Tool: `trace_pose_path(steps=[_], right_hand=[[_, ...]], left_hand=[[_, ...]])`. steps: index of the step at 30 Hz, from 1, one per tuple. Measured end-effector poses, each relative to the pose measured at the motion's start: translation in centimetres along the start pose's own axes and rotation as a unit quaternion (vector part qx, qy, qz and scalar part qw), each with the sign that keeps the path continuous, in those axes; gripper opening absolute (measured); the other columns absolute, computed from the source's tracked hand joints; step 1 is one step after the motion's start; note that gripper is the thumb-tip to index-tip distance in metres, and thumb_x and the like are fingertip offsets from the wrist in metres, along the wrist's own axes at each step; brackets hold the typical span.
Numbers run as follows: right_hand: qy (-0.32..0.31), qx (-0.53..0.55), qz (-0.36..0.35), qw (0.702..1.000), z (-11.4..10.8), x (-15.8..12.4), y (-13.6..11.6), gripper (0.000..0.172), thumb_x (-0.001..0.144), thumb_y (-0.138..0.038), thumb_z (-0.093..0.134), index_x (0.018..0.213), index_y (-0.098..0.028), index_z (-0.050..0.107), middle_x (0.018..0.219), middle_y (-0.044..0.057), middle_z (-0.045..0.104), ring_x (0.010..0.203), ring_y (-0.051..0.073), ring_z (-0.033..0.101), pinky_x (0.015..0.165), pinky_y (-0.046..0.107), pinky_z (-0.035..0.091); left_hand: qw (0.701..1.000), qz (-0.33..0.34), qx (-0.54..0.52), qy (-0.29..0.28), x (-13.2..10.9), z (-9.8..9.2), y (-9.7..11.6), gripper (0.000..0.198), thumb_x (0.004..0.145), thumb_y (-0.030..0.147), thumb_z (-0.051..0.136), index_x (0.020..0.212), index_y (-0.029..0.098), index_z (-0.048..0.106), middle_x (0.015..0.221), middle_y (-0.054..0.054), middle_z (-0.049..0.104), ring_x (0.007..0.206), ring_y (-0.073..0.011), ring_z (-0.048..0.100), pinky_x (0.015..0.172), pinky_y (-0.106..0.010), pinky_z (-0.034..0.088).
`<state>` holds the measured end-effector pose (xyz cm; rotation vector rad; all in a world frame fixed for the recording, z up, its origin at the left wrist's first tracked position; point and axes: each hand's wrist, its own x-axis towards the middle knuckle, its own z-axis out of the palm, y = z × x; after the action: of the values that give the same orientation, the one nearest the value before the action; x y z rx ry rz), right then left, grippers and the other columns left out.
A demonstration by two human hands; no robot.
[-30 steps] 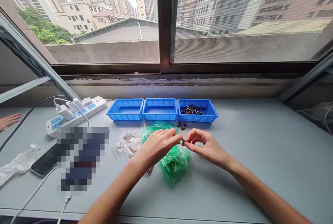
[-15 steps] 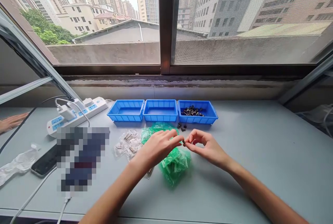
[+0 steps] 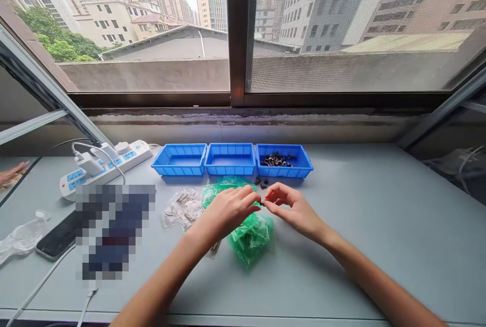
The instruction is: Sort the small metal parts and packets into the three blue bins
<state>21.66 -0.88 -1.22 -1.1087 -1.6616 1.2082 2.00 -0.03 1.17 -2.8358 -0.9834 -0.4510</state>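
My left hand (image 3: 228,209) and my right hand (image 3: 291,207) meet fingertip to fingertip above the grey table (image 3: 379,226), both pinched on one small dark part (image 3: 261,203). Under my left hand lie green plastic bags (image 3: 250,236) of small pieces. A few loose dark parts (image 3: 262,182) rest just beyond my fingers. Behind them stand three blue bins in a row: the left bin (image 3: 178,159) and the middle bin (image 3: 230,158) look bare, and the right bin (image 3: 299,159) holds several dark parts.
Clear bags of metal parts (image 3: 182,209) lie left of the green ones. A white power strip (image 3: 102,167) with plugged chargers, a phone (image 3: 53,241), cables and a crumpled clear bag (image 3: 18,238) occupy the left side. Another person's hand (image 3: 11,174) shows at the far left edge.
My two hands have stayed pinched together on the small part, with only slight finger movement. The view has shifted a little.
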Motion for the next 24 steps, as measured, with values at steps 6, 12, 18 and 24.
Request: trace_pose_path(steps=[6,12,18,24], right_hand=[[0.000,-0.008,-0.011,1.000,0.14,-0.22,-0.32,0.020,0.080,-0.042,0.063,0.084,-0.023,0.059,0.080,0.002,0.068,0.072,0.017,0.063,0.070,0.033,0.054],[0.001,-0.013,-0.019,1.000,0.12,-0.20,-0.10,0.023,0.081,-0.044,0.063,0.088,-0.023,0.061,0.085,0.004,0.071,0.076,0.018,0.066,0.070,0.034,0.054],[-0.008,-0.002,-0.016,1.000,0.58,-0.26,-0.04,0.021,0.079,-0.041,0.066,0.085,-0.023,0.058,0.081,0.002,0.071,0.073,0.017,0.066,0.067,0.032,0.053],[-0.007,-0.005,-0.021,1.000,0.44,-0.39,-0.15,0.022,0.077,-0.041,0.067,0.084,-0.023,0.057,0.078,0.002,0.070,0.068,0.016,0.064,0.066,0.033,0.053]], left_hand=[[0.999,-0.006,-0.032,0.001,0.00,-0.13,-0.04,0.016,0.098,0.026,0.042,0.095,0.019,0.056,0.085,-0.001,0.063,0.068,-0.0137,0.064,0.059,-0.025,0.048],[0.999,-0.019,-0.032,-0.001,-0.03,-0.23,-0.03,0.016,0.098,0.025,0.040,0.096,0.019,0.055,0.086,-0.001,0.063,0.069,-0.0138,0.064,0.059,-0.025,0.048],[0.999,-0.019,-0.022,-0.026,-0.01,-0.23,0.25,0.013,0.097,0.026,0.043,0.096,0.018,0.053,0.087,-0.002,0.064,0.071,-0.0152,0.066,0.059,-0.025,0.049],[0.999,-0.026,-0.036,-0.020,0.07,-0.13,0.55,0.015,0.098,0.028,0.040,0.094,0.019,0.053,0.084,0.000,0.062,0.069,-0.0142,0.064,0.060,-0.026,0.049]])
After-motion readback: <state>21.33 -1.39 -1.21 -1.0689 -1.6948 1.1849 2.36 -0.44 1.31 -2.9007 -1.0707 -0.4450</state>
